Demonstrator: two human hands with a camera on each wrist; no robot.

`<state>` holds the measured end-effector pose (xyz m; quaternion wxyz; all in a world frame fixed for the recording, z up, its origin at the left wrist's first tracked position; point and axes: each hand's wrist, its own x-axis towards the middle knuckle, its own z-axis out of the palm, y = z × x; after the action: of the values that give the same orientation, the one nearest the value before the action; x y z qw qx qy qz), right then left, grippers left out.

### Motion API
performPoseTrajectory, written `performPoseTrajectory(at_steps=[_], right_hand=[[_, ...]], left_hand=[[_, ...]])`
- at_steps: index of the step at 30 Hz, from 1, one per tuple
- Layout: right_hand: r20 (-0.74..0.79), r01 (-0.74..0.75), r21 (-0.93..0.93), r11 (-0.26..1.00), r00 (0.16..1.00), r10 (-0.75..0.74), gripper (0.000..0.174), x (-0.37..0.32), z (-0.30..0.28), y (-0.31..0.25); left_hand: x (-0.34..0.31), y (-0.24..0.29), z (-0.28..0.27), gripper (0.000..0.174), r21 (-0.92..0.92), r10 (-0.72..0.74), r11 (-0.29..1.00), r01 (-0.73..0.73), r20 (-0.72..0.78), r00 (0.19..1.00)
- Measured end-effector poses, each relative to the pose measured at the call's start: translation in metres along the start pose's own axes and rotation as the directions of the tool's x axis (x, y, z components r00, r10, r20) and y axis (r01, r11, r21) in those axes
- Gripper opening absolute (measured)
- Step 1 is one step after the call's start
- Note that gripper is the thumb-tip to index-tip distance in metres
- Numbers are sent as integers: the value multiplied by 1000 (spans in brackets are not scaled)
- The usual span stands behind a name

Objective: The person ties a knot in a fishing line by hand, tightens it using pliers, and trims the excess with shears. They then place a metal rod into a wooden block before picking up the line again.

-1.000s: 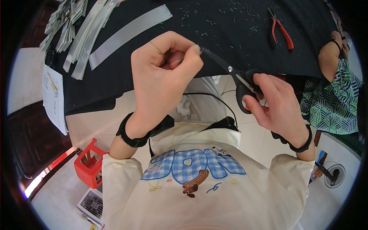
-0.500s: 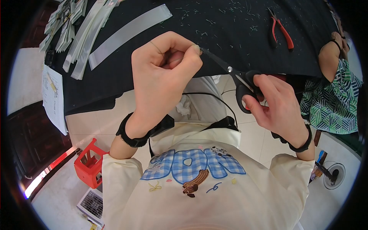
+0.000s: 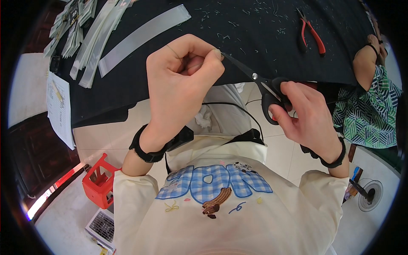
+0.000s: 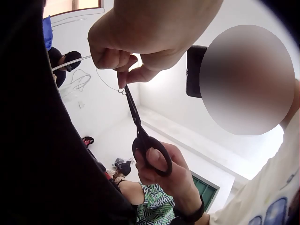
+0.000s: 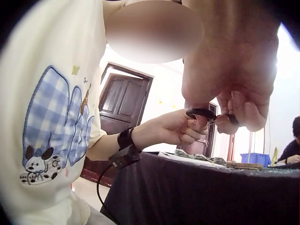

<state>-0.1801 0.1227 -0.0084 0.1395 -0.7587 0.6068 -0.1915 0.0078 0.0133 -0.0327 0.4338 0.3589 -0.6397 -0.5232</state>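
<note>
In the head view the left hand [image 3: 182,76] pinches something tiny between thumb and forefinger, its other fingers curled in. A thin wire [image 4: 123,91] with a small loop shows at those fingertips in the left wrist view. Black scissors [image 3: 255,77] point at the pinch, their tips meeting the fingertips. The right hand [image 3: 308,114] grips the scissors by the handles, thumb in one ring. How far apart the blade tips are, I cannot tell. The right wrist view shows the black handles [image 5: 201,113] at the right hand's fingers, partly hidden.
Clear flat strips [image 3: 144,38] and stacked packets [image 3: 74,29] lie at the left of the black-covered table [image 3: 170,25]. Red-handled pliers [image 3: 314,36] rest at the right among scattered small clippings [image 3: 280,31]. A written sheet [image 3: 59,106] overhangs the left edge. Another person's arm [image 3: 364,63] is far right.
Both hands and the scissors have stayed almost in place, with only a very slight shift at the scissor handles.
</note>
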Motion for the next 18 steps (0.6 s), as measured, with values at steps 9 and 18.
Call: performPoseTrajectory(at_steps=[9,18], right_hand=[[-12,-18,16,1000,1000,19,24,0,0,2],[-283,-241,-336,911,948,146,24,18,-2,39]], left_hand=[[1,-3,1,5,-1,9,1000,-9,-4,1000],[0,0,2,5,41,71,997,-69,-39,997]])
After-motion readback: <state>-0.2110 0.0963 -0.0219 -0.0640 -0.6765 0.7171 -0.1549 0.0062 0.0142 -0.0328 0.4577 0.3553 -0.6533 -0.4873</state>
